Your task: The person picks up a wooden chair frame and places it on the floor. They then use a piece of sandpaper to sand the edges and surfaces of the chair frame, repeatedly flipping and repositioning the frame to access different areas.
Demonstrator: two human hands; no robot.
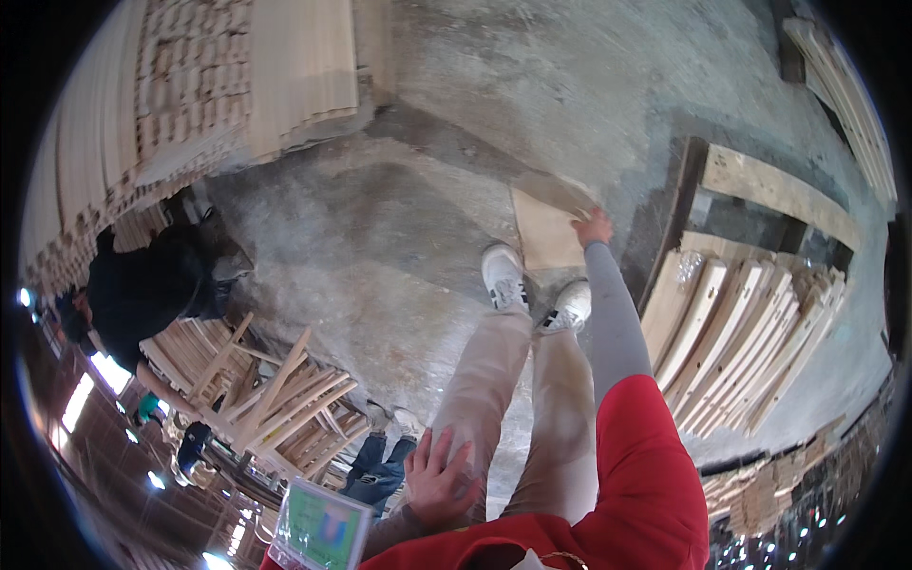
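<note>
Board (pixel 546 234) partly hidden by right hand (pixel 594 227)

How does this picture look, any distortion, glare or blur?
Head view: stacked planks at upper left bend toward the black rim; bright patches burn out white at lower left; the right hand, at the pale board, looks slightly soft.

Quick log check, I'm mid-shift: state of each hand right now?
Left hand: open and spread, over the trouser leg.
Right hand: at the edge of the pale board; whether its grip is closed cannot be told.
</note>
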